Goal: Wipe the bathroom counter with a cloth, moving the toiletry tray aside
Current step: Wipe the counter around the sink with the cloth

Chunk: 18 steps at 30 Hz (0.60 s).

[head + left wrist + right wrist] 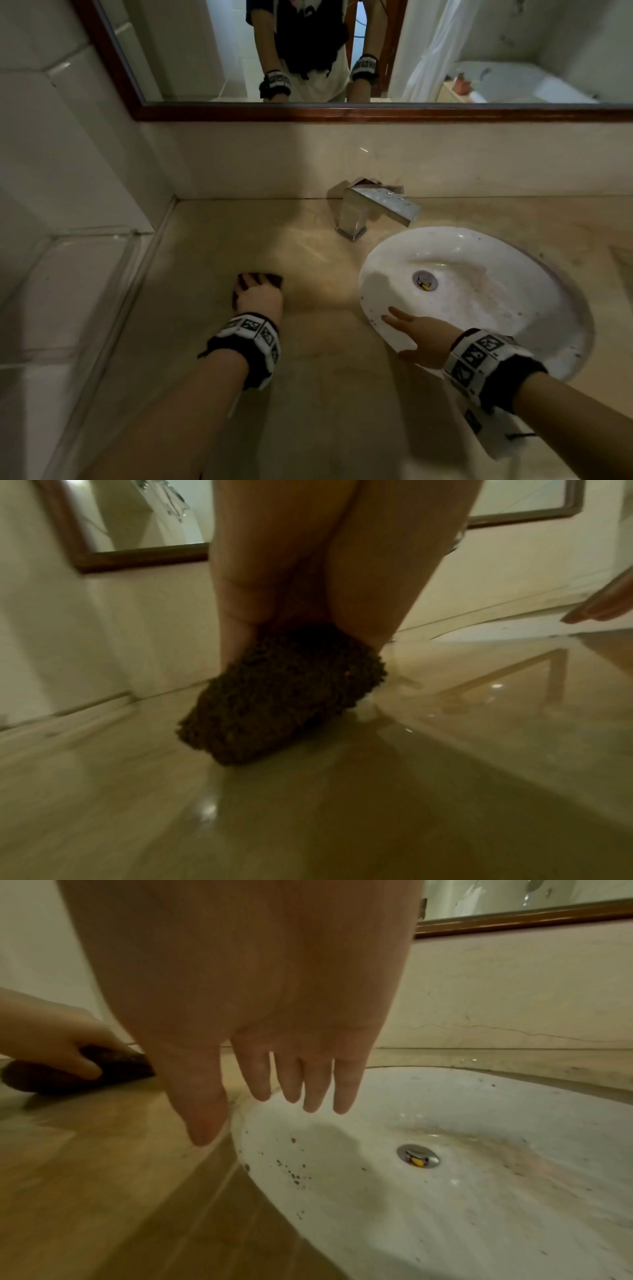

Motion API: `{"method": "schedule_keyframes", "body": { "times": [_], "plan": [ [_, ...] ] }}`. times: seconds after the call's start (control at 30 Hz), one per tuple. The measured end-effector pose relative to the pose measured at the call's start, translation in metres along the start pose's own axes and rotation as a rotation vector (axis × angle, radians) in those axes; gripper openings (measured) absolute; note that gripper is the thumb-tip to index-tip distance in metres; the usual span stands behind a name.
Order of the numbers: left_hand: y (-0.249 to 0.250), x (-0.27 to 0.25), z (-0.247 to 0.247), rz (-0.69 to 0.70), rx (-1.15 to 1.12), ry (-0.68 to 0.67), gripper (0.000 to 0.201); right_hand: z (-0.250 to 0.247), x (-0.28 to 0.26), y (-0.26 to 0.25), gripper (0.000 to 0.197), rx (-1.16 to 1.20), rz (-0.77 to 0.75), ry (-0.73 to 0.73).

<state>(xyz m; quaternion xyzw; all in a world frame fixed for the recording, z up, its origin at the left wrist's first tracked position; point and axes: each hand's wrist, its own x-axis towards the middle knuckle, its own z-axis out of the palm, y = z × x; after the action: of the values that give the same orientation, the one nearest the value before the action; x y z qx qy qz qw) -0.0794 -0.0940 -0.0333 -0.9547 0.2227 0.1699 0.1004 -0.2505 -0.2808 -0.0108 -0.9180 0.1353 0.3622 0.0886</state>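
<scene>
Right hand [423, 337]: nearest the head camera, fingers straight and spread, holding nothing, hovering over sink [376, 274] rim
Left hand [259, 296]: fingers curled round cloth [260, 278], pressing it down
Cloth place: on counter [325, 394], left of sink, well apart from faucet [373, 209]
Cloth handling: dark, nubby, bunched; likely soft, light, squashy; best gripped from above, palm flat on wad
Cloth axis: long side runs roughly left-right in head view
Counter: glossy, looks wet, probably slippery
Toiletry tray: not in view
</scene>
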Motion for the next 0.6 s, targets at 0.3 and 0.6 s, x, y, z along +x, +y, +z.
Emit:
{"method": "schedule_keyframes", "body": {
  "times": [0.3,0.6],
  "plan": [
    [0.106,-0.005,-0.004,0.124,-0.096,-0.136,0.052,0.040,-0.037,0.041,0.070,0.060,0.050,-0.020],
    [0.109,-0.023,-0.031,0.285,-0.192,-0.032,0.058,0.035,-0.032,0.029,0.066,0.030,0.070,-0.035]
  ]
}}
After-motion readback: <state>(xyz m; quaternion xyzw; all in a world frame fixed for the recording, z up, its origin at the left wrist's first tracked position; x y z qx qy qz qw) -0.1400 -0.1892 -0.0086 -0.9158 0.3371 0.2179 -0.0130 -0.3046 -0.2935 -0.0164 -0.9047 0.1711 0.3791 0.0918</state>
